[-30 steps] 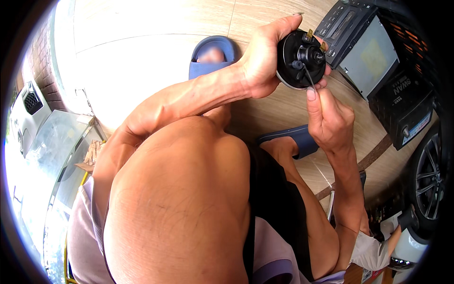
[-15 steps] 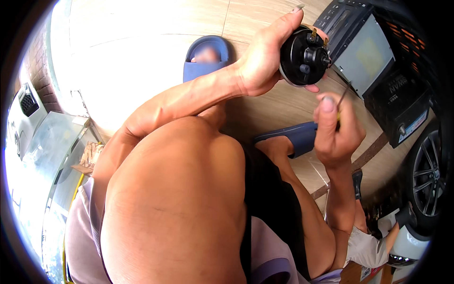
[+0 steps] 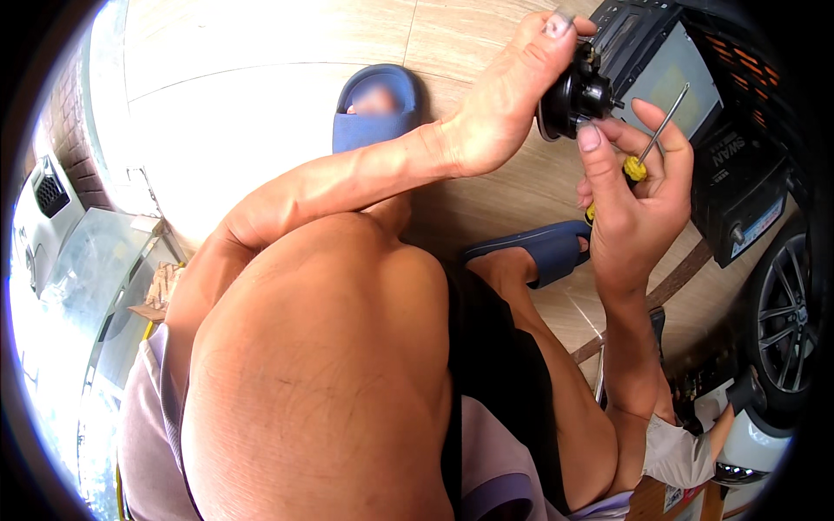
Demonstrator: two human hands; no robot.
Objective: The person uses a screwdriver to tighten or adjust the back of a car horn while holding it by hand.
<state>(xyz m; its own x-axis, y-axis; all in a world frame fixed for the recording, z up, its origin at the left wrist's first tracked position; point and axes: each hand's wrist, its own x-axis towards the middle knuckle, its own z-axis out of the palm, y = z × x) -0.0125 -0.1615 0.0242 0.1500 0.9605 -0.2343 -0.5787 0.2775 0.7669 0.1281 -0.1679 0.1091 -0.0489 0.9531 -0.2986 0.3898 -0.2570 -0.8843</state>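
Head view: I see left grip (image 3: 502,111) closed round black round device (image 3: 584,94), held up above floor (image 3: 512,198), tilted so face with fittings turns toward right grip (image 3: 641,208), likely for access. Right grip curled on screwdriver (image 3: 635,168), shaft pointing up and off to right of device; seems parked there to free thumb and forefinger, which reach device's face. I cannot tell whether those pinch anything. Metal-cased unit (image 3: 678,82) and black box (image 3: 734,187) sit beyond, right side.
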